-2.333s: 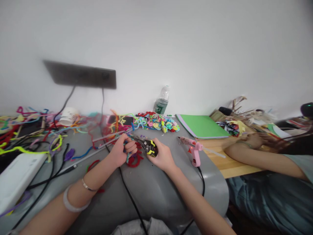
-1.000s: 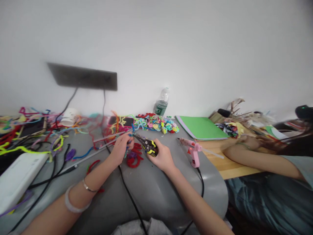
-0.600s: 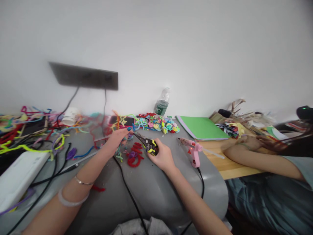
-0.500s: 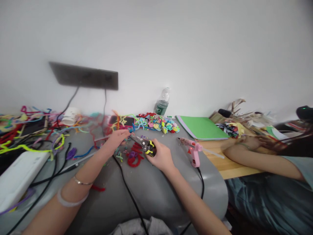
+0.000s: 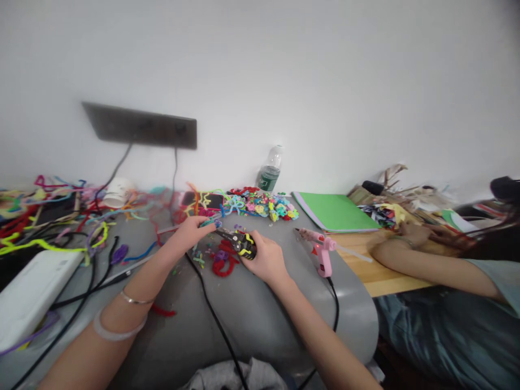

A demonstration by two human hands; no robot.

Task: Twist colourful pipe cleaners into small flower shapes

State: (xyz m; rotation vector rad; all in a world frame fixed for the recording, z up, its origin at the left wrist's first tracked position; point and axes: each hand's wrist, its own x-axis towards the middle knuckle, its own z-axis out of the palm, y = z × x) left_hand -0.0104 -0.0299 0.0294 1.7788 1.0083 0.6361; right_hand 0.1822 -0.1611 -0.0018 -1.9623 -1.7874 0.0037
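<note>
My right hand (image 5: 266, 257) is wrapped round the black and yellow handles of wire strippers (image 5: 239, 242), whose jaws point left. At the tip of those jaws, my left hand (image 5: 195, 230) pinches a small blue-teal piece of pipe cleaner (image 5: 211, 222). Whether the jaws touch the piece, I cannot tell. Below the tool lies a curled red pipe cleaner (image 5: 225, 266) with a purple bit beside it. Small pale green pieces (image 5: 199, 258) and scraps are scattered just under my left hand.
A pink glue gun (image 5: 320, 249) stands to the right, its cord running down. Behind are a heap of colourful pipe-cleaner shapes (image 5: 268, 206), a bottle (image 5: 270, 170) and a green folder (image 5: 339, 212). A white power strip (image 5: 38, 298) and cables lie left. A person's arm (image 5: 439, 262) rests at right.
The wire strippers and my right hand have shifted slightly left and down. My left fingers have turned a little, showing more of the blue-teal piece.
</note>
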